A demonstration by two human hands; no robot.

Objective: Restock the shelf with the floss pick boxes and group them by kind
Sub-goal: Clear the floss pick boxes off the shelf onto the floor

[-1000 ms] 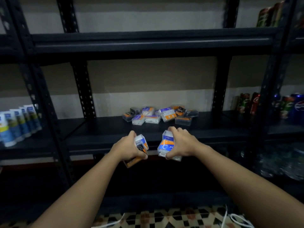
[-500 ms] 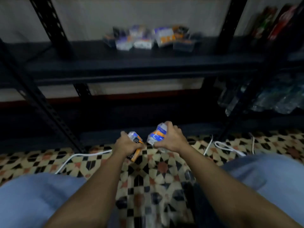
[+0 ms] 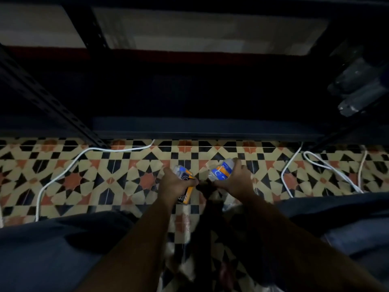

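Gripping floss pick boxes at frame centre, the left hand [image 3: 175,184] clamps an orange-and-black box [image 3: 185,192]; the right hand [image 3: 236,181] clamps a blue-and-orange box [image 3: 220,171]; hands apart; next, likely lifting them onto the shelf [image 3: 200,131] above, sorted by kind.

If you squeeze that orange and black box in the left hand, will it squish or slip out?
Probably not much squish: the orange and black box keeps straight edges while the left hand grips it, so it looks fairly stiff. It seems light, since one hand holds it easily. Its clear top looks glossy, so it may be a bit slippery.
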